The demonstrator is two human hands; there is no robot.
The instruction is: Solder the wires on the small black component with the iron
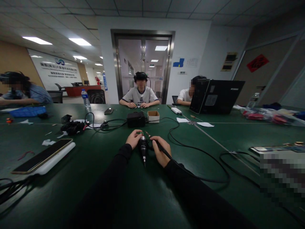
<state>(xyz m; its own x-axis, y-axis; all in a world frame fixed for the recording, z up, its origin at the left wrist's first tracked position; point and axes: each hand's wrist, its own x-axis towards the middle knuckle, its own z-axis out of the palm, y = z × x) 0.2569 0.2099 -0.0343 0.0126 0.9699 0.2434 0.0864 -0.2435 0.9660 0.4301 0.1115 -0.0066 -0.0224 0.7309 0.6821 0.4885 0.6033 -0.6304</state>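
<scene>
Our left hand (133, 139) has its fingertips at the far end of a black pointed tool (143, 147) (whether they pinch it, we cannot tell). Our right hand (162, 150) grips a corded pen-like tool (164, 151), tip near that end; we seem to be lining up, and the next move calls for steadiness.

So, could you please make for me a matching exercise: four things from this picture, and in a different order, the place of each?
Things:
1. slim black pen-shaped tool
2. black tapered tool with silver parts
3. small open white-and-brown cardboard box
4. clear plastic bottle with blue label

Places:
A. close by the left hand, pointed end toward the camera
B. upright near the far edge of the dark green table
C. held in the right hand
D. beside a black rectangular box

Pairs: 1-C, 2-A, 3-D, 4-B
</scene>
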